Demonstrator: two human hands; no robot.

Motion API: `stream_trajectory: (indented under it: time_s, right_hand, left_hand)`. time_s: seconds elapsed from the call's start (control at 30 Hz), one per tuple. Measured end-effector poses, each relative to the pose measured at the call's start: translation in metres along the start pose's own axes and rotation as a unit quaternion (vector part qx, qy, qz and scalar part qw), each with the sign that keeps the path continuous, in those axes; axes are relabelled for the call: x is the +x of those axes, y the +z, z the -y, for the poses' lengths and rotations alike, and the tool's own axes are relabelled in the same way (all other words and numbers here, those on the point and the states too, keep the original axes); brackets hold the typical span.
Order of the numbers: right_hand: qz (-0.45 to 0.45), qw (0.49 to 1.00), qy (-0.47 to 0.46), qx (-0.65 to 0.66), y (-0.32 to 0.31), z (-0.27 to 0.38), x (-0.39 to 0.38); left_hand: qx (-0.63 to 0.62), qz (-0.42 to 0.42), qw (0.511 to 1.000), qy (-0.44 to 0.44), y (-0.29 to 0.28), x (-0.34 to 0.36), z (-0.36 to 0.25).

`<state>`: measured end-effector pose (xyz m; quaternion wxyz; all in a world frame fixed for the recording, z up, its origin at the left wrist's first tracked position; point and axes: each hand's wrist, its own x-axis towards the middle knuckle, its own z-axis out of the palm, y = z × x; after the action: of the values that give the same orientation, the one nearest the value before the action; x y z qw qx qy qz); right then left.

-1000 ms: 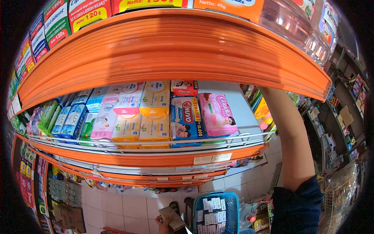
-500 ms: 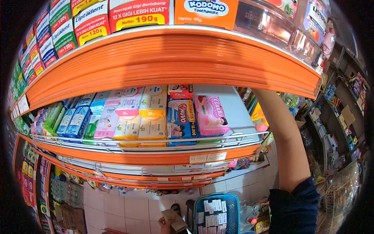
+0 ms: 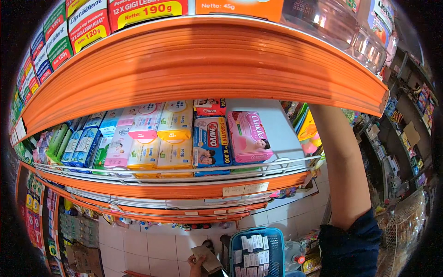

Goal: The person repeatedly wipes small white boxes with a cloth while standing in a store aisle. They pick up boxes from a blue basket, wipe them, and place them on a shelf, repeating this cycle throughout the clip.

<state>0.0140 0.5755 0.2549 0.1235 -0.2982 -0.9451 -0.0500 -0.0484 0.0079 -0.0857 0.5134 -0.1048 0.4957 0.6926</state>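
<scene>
- I can follow the right forearm (image 3: 345, 166) up the right side of the frame, out of a dark blue sleeve (image 3: 348, 244), until it passes behind the broad orange shelf front (image 3: 184, 64).
- The right hand itself is hidden there, so I cannot tell whether its fingers are spread, pressed together or pinching something.
- Low in the frame, just left of centre, I have what I take to be my left hand (image 3: 196, 264), fingers closed on the edge of a flat brown piece (image 3: 206, 259); its material is too small for me to make out.
- Across the top of my view, toothpaste cartons (image 3: 87, 27) stand side by side at upper left, an orange carton (image 3: 237, 9) at top centre, and clear pinkish bottles (image 3: 323, 23) at upper right.
- At mid-frame I count as placed the yellow soap packs (image 3: 174, 154), the blue soap pack (image 3: 211, 143) beside them and the pink soap pack (image 3: 251, 138) at the row's right end, with the white shelf surface (image 3: 279, 134) showing to its right.
- At bottom centre, the blue basket (image 3: 278, 251) holds rows of small white boxes (image 3: 255, 242); those I count as not yet out.
- How much is finished behind the orange front, I cannot judge.
</scene>
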Motion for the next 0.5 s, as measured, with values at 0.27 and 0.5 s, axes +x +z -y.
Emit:
stream_trajectory:
  time_s: [0.27, 0.5]
  right_hand:
    - [0.008, 0.999, 0.027, -0.020, -0.016, -0.010, -0.018]
    - [0.007, 1.000, 0.016, -0.014, -0.008, -0.008, -0.011]
  left_hand:
    - [0.025, 0.009, 0.999, -0.018, 0.010, -0.003, 0.000]
    - [0.039, 0.011, 0.999, 0.005, 0.006, -0.002, 0.009]
